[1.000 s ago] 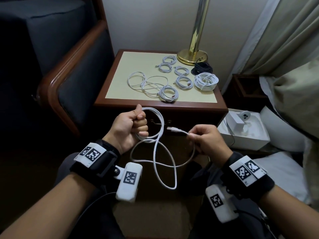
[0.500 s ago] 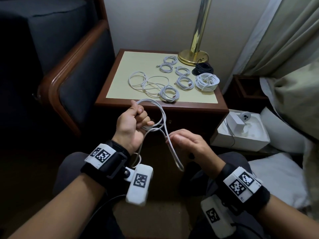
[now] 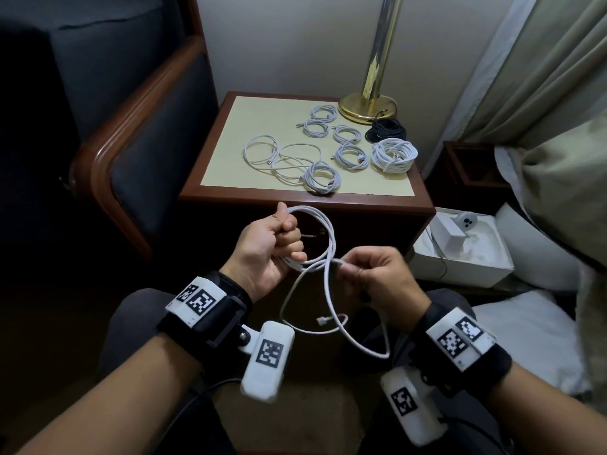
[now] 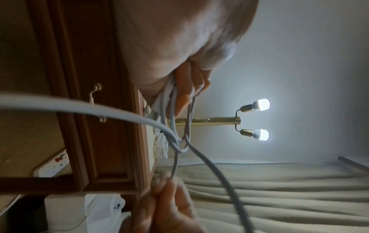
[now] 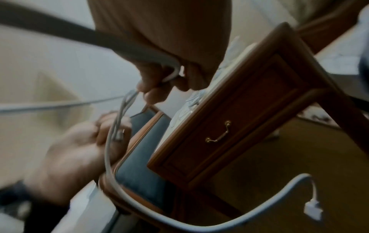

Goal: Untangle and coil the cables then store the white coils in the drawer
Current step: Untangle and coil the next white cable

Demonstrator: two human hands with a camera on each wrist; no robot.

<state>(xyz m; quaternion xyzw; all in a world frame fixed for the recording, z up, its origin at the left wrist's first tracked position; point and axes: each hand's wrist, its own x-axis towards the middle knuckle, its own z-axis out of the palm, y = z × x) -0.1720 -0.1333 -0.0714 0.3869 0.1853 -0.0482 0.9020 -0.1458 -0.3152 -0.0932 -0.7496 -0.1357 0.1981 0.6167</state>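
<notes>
My left hand (image 3: 289, 244) grips a few loops of a white cable (image 3: 312, 210) in its fist, in front of the nightstand. My right hand (image 3: 348, 267) pinches the same cable just right of the left fist. The rest of the cable hangs in a loose loop over my lap, and its plug (image 3: 320, 321) dangles free. The left wrist view has my fingers (image 4: 180, 88) curled round the strands. In the right wrist view my fingertips (image 5: 153, 93) pinch the cable, and the plug (image 5: 312, 209) hangs below. The drawer (image 5: 229, 126) is closed. Several white coils (image 3: 320, 177) lie on the nightstand top (image 3: 230, 142).
A loose uncoiled white cable (image 3: 285, 159) lies left of the coils. A black coil (image 3: 386, 129) and a brass lamp base (image 3: 368, 106) stand at the back right. An armchair (image 3: 147, 159) flanks the left. An open white box (image 3: 460, 257) sits on the right.
My right hand let go of the plug end, came over to my left fist, and now pinches the cable further along. The free end has dropped and hangs over my lap.
</notes>
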